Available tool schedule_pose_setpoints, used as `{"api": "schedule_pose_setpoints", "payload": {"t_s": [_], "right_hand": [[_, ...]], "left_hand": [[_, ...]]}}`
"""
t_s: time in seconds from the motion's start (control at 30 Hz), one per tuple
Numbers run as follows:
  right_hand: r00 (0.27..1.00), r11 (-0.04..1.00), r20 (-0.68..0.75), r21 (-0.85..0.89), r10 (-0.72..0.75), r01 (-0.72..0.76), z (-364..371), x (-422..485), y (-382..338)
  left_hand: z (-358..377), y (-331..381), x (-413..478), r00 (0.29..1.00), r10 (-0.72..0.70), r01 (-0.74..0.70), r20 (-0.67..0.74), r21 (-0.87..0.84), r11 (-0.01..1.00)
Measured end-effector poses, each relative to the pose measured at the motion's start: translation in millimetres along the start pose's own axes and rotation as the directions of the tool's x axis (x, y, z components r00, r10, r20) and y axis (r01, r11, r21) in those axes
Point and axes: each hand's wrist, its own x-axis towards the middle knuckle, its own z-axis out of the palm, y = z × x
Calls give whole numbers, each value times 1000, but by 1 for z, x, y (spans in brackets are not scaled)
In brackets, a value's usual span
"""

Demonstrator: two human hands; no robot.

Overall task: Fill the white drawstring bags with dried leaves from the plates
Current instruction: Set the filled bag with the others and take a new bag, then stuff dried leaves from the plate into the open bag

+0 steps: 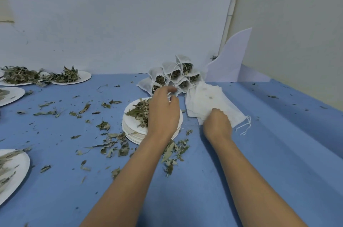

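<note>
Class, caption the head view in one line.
Right hand grips empty bags; left hand hovers over plate near filled bags.

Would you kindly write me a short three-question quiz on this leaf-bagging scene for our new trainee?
1. True or false: the filled white drawstring bags are stacked by the wall.
2. The right hand rests on: A) the stacked round white paper plates; B) the pile of flat empty white drawstring bags; C) bare blue tablecloth.
3. Fill in: the left hand reaches over the plates towards the ____ bags.
Key: 1 true; 2 B; 3 filled.
</note>
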Motion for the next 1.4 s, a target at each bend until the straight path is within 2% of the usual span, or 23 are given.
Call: {"api": "schedule_pose_setpoints", "payload": {"t_s": [0.17, 0.3, 0.43, 0.5, 0.53, 0.6, 0.67, 0.77, 0.83, 0.97, 1.07, 1.1, 1.13, 1.17, 1.23, 1.3, 1.33, 1.4], "right_hand": [[999, 997, -42, 72, 27, -23, -1, 2, 5], [986, 984, -163, 171, -32, 60, -2, -1, 0], [944, 928, -314, 310, -105, 206, -4, -6, -8], [937, 823, -343, 512, -67, 246, -11, -10, -19], [947, 730, -319, 638, -37, 243, -17, -11, -27], [981, 506, -196, 845, -4, 171, -33, -10, -47], [998, 288, -59, 956, -6, 58, -46, -9, -69], [998, 86, 60, 995, -1, -59, -57, -8, -96], [991, -13, 132, 991, -25, -132, -59, -9, -113], [968, -146, 231, 959, -101, -244, -54, -15, -136], [938, -202, 246, 933, -246, -297, -49, -19, -144], [923, -203, 246, 928, -298, -313, -48, -20, -145], [913, -157, 240, 940, -330, -304, -46, -22, -147], [916, -54, 220, 966, -335, -251, -44, -24, -148], [933, 232, 122, 972, -338, -43, -38, -26, -148], [920, 397, 52, 911, -388, 115, -34, -30, -147], [908, 431, 55, 891, -416, 143, -32, -33, -147], [885, 426, 96, 897, -457, 123, -30, -36, -147]], "left_hand": [[-1, -7, -1, 1000, -19, 18, -9, -37, 999], [-5, -5, 0, 995, -84, 79, -50, -96, 992], [-5, -3, -1, 990, -127, 118, -65, -125, 985], [-6, -3, 1, 987, -148, 138, -58, -148, 979], [-7, -3, 3, 987, -157, 147, -45, -169, 975], [-12, -1, 6, 992, -125, 123, -2, -190, 974], [-21, 1, 6, 998, -35, 41, 44, -149, 988], [-36, -1, 10, 994, 97, -95, 53, -47, 994], [-48, -3, 15, 986, 169, -168, -5, 78, 983], [-67, -11, 22, 902, 425, -341, -73, 481, 807], [-74, -15, 23, 849, 503, -354, -161, 533, 768], [-76, -15, 25, 855, 477, -316, -202, 525, 790], [-79, -15, 27, 870, 425, -260, -250, 499, 827], [-82, -15, 29, 887, 347, -190, -303, 445, 875], [-88, -16, 33, 909, 150, -58, -390, 237, 970], [-91, -16, 34, 917, 12, 14, -398, 61, 998], [-92, -16, 34, 926, -30, 36, -376, 8, 999], [-95, -18, 35, 942, -127, 88, -310, -136, 987]]}}
